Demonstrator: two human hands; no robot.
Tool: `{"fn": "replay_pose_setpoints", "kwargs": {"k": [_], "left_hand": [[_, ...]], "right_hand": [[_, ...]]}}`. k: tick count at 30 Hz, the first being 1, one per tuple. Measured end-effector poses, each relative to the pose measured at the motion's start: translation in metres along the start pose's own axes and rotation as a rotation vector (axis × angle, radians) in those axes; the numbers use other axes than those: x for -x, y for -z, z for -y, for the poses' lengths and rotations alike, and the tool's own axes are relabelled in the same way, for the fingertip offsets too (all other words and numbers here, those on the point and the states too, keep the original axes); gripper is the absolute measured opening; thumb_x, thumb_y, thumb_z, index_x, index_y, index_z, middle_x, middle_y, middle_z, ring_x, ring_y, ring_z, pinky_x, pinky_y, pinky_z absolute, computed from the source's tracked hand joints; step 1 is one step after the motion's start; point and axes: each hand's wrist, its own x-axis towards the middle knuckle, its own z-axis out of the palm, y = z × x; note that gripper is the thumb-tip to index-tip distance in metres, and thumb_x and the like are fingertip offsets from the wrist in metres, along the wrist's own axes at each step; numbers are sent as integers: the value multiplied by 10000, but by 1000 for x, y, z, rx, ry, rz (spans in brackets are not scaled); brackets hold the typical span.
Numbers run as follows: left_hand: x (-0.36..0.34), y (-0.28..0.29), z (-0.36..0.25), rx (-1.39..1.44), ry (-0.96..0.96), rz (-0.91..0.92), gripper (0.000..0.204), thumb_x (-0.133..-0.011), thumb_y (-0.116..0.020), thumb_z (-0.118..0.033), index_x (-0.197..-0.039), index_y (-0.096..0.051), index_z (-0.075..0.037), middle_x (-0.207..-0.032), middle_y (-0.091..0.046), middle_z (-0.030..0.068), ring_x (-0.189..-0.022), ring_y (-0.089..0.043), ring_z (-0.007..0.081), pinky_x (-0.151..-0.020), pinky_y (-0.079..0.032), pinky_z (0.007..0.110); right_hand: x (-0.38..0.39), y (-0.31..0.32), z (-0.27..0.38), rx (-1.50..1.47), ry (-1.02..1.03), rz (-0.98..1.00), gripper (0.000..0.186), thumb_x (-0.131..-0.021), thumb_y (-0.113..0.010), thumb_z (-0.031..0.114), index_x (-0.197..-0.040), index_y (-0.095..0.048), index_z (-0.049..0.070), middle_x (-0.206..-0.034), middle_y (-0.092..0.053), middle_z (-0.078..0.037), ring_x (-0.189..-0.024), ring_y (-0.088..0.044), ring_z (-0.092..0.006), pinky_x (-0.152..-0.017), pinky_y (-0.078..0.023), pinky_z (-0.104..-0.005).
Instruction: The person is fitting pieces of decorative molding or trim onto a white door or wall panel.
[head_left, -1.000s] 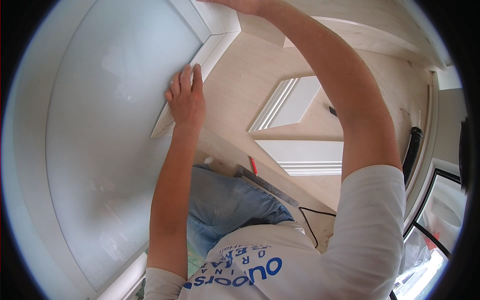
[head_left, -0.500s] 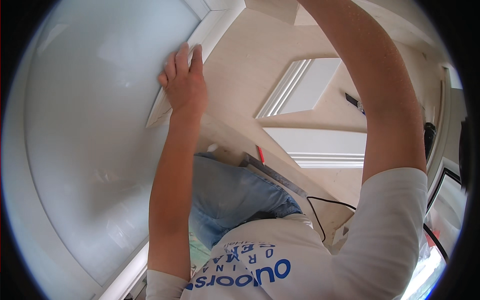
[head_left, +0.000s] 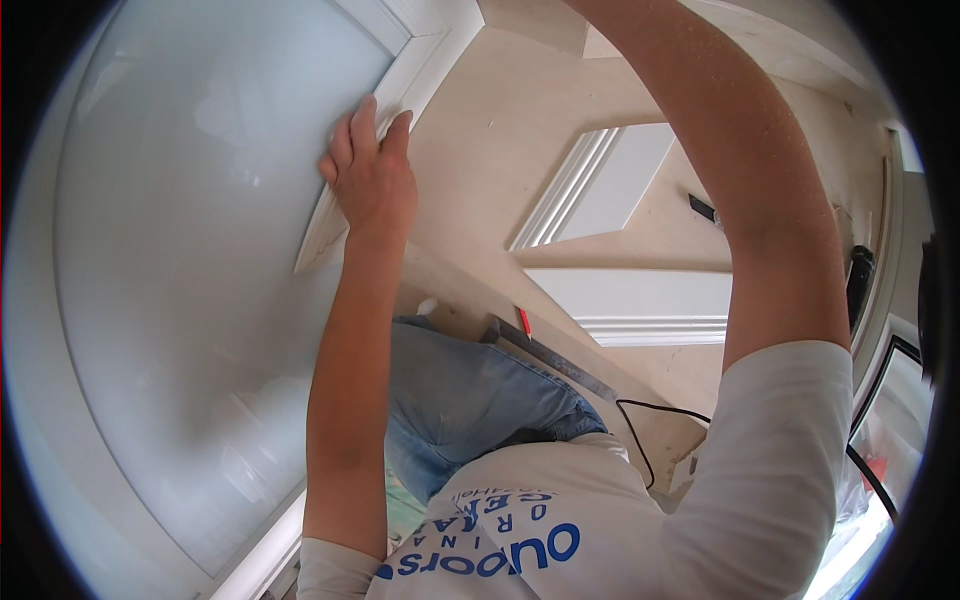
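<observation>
A length of white profiled moulding [head_left: 318, 235] runs along the edge of a large pale glossy panel [head_left: 200, 260], its lower end cut at a slant. My left hand [head_left: 372, 180] holds this moulding partway along, thumb on its right side and fingers over the left. Farther up, the strip meets another white piece [head_left: 370, 22] at a corner. My right arm reaches up across the right side and leaves the picture at the top, so that hand is hidden from view.
Two white grooved offcuts with slanted ends, an upper one [head_left: 610, 185] and a lower one [head_left: 640, 300], lie on the beige board [head_left: 470, 130]. A dark-bladed tool [head_left: 702, 207] is partly behind my right arm. Near my jeans are a red pencil [head_left: 524, 321], a grey bar [head_left: 550, 358] and a black cable [head_left: 660, 403].
The view has tilted slightly, so the board and offcuts sit a little lower. My right forearm has shifted slightly left at the top. My left hand keeps its place on the moulding.
</observation>
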Motion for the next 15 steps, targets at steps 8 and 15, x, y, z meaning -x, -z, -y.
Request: {"fn": "replay_pose_setpoints", "kwargs": {"k": [8, 15], "left_hand": [[1, -1, 0, 2, 48, 97, 382, -915, -670, -85, -1190, -760, -335, -1536, -435, -23, -1405, -379, 263, -1076, -313, 494], [0, -4, -2, 37, 23, 10, 320, -869, -696, -63, -1098, -784, -268, -1514, -463, 10, -1376, -414, 276, -1059, -321, 476]], "right_hand": [[1, 4, 1, -28, 0, 16, 565, -874, -789, 524, -1030, -749, -18, -936, -736, -178, -820, -699, -261, -733, -561, -365], [5, 8, 0, 11, 49, 34, 583, -891, -765, 545, -1038, -752, -19, -937, -737, -180, -824, -702, -267, -743, -561, -369]]}}
